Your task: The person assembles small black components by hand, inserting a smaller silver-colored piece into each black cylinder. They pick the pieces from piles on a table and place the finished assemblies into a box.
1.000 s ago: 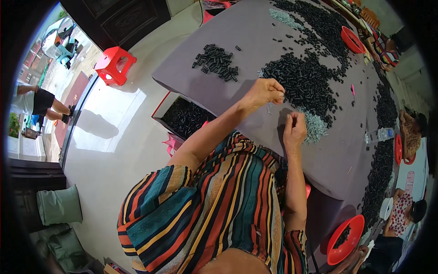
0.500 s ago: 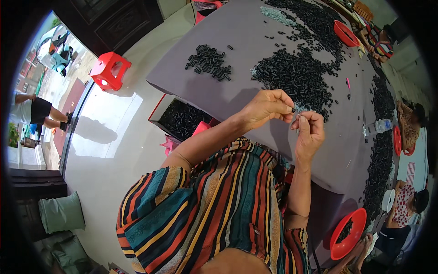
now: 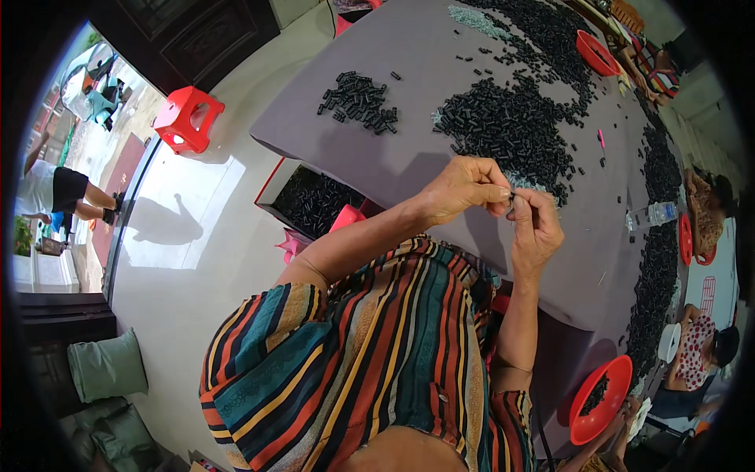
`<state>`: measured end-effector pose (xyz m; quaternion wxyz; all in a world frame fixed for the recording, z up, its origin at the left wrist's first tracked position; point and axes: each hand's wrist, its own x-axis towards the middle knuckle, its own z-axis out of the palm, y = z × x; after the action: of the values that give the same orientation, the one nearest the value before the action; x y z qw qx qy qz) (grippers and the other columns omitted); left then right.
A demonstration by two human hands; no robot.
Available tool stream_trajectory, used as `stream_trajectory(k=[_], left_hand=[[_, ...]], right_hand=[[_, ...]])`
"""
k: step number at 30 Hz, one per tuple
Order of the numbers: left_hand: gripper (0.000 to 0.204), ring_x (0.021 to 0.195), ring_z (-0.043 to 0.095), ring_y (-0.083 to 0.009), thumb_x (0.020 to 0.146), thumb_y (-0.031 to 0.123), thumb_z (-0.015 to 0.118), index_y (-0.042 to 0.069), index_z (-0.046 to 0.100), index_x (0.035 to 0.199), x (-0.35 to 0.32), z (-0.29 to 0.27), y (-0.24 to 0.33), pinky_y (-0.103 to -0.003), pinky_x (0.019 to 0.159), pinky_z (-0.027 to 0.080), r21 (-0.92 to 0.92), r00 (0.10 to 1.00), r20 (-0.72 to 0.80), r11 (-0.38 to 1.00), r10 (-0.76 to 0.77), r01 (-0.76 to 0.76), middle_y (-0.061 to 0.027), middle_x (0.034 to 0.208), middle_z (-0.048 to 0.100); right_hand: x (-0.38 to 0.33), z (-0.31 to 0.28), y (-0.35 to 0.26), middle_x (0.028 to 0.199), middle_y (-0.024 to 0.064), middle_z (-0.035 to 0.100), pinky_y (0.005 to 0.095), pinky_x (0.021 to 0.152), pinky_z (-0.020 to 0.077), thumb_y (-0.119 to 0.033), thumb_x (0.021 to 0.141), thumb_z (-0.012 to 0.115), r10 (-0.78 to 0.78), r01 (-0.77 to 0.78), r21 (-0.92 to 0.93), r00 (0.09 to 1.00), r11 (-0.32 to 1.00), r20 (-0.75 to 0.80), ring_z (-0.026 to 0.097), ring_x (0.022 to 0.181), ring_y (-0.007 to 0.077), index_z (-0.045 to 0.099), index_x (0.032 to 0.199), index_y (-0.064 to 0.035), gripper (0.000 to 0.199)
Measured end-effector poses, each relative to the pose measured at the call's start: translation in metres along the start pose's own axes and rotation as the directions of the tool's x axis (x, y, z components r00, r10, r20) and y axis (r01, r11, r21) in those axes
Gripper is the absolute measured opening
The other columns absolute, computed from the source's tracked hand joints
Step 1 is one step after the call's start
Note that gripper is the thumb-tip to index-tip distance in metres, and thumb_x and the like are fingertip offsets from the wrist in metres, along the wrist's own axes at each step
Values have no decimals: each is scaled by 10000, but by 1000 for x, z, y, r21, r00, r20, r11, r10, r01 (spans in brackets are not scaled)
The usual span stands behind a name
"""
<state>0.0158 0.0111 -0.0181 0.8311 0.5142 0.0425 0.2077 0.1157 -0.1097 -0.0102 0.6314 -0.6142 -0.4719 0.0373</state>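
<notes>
My left hand point(image 3: 470, 189) and my right hand point(image 3: 535, 226) meet above the near part of the grey-covered table point(image 3: 393, 185). Between their fingertips is a small black cylindrical piece point(image 3: 512, 194), partly hidden by the fingers. Both hands are closed in a pinch, thumb against fingers, at this piece. Just beyond them spreads a large pile of small black tubes point(image 3: 503, 118). Small clear pieces point(image 3: 523, 182) lie at that pile's near edge, right behind my fingers. A smaller heap of black tubes point(image 3: 358, 102) sits farther left on the table.
Below the table's left edge stands a box of black tubes point(image 3: 314, 204). Red bowls point(image 3: 602, 400) point(image 3: 598, 53) rest at the right and far side. A clear bottle point(image 3: 651, 216) lies right, near a long band of tubes point(image 3: 659, 259). Co-workers sit along the right. A red stool point(image 3: 189, 118) stands left.
My fingertips have come together, and the black piece now shows between both hands. My right hand has shifted slightly. Outside the doorway, a person's arm has moved.
</notes>
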Motion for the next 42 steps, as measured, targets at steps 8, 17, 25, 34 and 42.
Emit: stream_trajectory(k=[8,17,25,34,42], left_hand=[[133,682,576,-113,830,90,612,-17,585,903,-3,-2,14,-238,636,477,268,999,-33,963,12,-2,-71,800,607],[138,698,620,-145,812,49,605,-43,570,910,-12,-19,58,-243,662,494,295,979,-140,950,149,-103,-104,791,633],[99,688,606,-135,803,43,598,-12,561,875,-23,-16,78,-248,682,479,262,939,-160,930,306,-258,-88,778,622],[63,661,561,-113,770,42,604,-5,579,802,-29,-18,83,-238,660,443,277,904,-242,918,352,-284,-61,731,587],[75,642,558,-114,758,35,608,-12,577,808,-26,-17,79,-239,653,441,210,908,-261,937,328,-278,-67,727,587]], right_hand=[[3,11,-7,805,82,572,263,632,449,-11,814,575,-255,256,-204,966,945,28,546,713,157,627,909,-4,109],[3,20,38,768,69,545,271,610,435,4,800,561,76,-48,-188,986,981,145,531,681,146,604,878,-5,89],[7,43,57,794,141,558,355,629,438,6,779,557,24,119,-439,952,891,305,553,713,304,564,816,-4,39],[28,51,81,808,159,536,405,647,434,-30,802,541,-63,178,-547,973,818,223,540,729,339,556,847,-11,51],[41,82,81,858,159,515,426,701,449,-81,808,535,51,219,-665,931,714,362,534,834,348,514,813,2,86]])
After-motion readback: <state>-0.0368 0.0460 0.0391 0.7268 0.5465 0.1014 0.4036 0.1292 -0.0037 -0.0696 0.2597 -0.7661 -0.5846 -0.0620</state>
